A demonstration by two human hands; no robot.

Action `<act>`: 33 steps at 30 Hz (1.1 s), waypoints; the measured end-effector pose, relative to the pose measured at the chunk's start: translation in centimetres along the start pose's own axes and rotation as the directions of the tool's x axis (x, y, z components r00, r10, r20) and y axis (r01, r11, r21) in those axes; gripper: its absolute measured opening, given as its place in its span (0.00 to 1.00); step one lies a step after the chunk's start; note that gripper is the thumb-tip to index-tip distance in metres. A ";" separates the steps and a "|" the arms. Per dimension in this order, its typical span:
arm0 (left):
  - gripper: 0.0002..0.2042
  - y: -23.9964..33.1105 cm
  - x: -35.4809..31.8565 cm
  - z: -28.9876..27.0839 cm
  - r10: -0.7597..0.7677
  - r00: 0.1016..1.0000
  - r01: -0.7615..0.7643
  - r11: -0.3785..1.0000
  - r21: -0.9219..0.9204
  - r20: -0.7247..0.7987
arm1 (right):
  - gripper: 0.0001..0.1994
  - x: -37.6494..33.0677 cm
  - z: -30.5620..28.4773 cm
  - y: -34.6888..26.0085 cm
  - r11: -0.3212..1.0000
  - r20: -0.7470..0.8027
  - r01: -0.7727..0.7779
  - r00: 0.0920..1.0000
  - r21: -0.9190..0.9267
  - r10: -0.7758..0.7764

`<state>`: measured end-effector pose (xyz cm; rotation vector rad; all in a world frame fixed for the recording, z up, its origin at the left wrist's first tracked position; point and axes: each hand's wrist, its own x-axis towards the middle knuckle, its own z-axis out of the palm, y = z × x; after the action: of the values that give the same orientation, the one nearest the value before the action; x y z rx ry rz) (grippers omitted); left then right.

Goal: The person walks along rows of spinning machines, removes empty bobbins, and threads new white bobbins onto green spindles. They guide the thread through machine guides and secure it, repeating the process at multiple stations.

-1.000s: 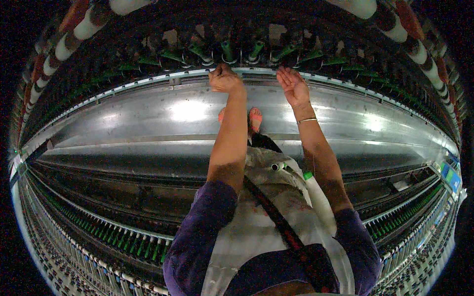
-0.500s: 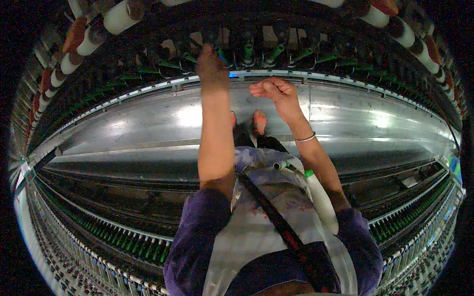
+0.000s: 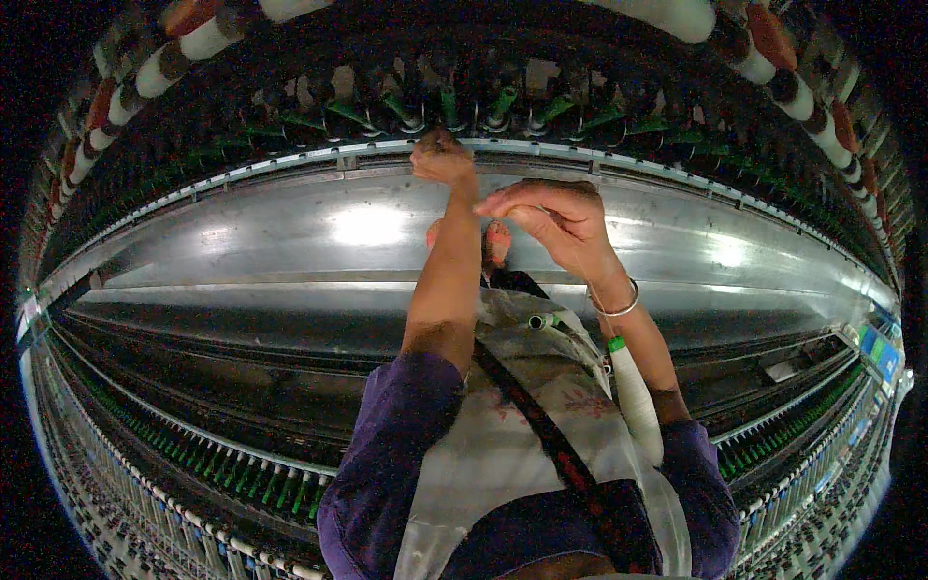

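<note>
Down from among the upright green tubes (image 3: 504, 101) came the left hand (image 3: 445, 158), which half a second earlier had been a blur above the pale rail (image 3: 387, 147); now it was at that rail, just below a tube near the middle of the row. Nearer the person, too, had come the right hand (image 3: 565, 217), which was over the smooth metal panel (image 3: 290, 232), its fingertips in the picture close beside the left forearm (image 3: 447, 280).

Judging by this, the work had narrowed to one position, the left hand attending to the tube's foot while the right perhaps managed a strand.

Curled into a loose fist, the left hand hid its fingertips, so whether it gripped anything could not be told. The right hand's thumb and fingers were bent toward one another, almost in a pinch; a faint thin line seemed to run from it past the bracelet (image 3: 619, 300), but a held thread could not be confirmed.

The white yarn bobbin (image 3: 635, 406), green at its tip, lay along the right side of the apron (image 3: 464, 435), beside the right forearm. A smaller pale tube (image 3: 543, 321) stuck out near the apron's top, its dark open end showing.
</note>
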<state>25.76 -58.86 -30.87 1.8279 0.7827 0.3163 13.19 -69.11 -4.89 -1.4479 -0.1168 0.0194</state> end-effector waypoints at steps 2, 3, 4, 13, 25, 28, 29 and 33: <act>0.07 0.2 -1.1 -0.3 0.338 0.941 -0.298 0.858 0.418 -0.022 | 0.09 1.0 1.0 -0.1 0.997 0.033 -0.001 0.999 -0.074 0.003; 0.07 0.4 -1.8 -0.7 0.484 0.875 -0.412 0.743 0.528 0.002 | 0.09 1.7 1.4 -0.1 0.990 0.055 0.008 0.999 -0.139 0.000; 0.08 0.6 -2.2 -1.3 0.597 0.801 -0.540 0.701 0.465 0.029 | 0.09 2.4 2.0 0.1 0.980 0.057 0.025 0.998 -0.198 -0.014; 0.19 1.6 -2.4 -4.7 0.593 0.723 -0.686 0.678 0.264 0.355 | 0.11 5.6 5.3 3.2 0.825 0.087 -0.040 0.990 -0.563 0.107; 0.17 10.9 -4.7 -17.5 0.132 0.097 0.052 0.989 -0.137 0.987 | 0.05 10.8 0.5 2.7 0.811 -0.232 -0.213 0.968 -0.545 0.098; 0.30 16.8 -6.9 -21.6 0.314 -0.238 0.716 0.696 -0.053 0.919 | 0.05 10.0 3.5 5.8 0.795 -0.179 -0.276 0.961 -0.539 0.212; 0.27 18.5 -6.5 -21.8 0.290 -0.253 0.739 0.674 -0.009 0.923 | 0.05 10.1 4.1 5.9 0.910 -0.180 -0.199 0.974 -0.363 0.141; 0.15 23.2 -2.3 -19.4 0.122 0.177 0.505 0.841 -0.196 0.977 | 0.06 9.7 2.7 1.8 0.885 -0.187 -0.022 0.980 -0.466 -0.074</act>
<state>21.69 -51.10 -1.82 0.9921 -0.0628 -0.8012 22.66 -65.37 -5.73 -1.9224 0.0283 -0.1891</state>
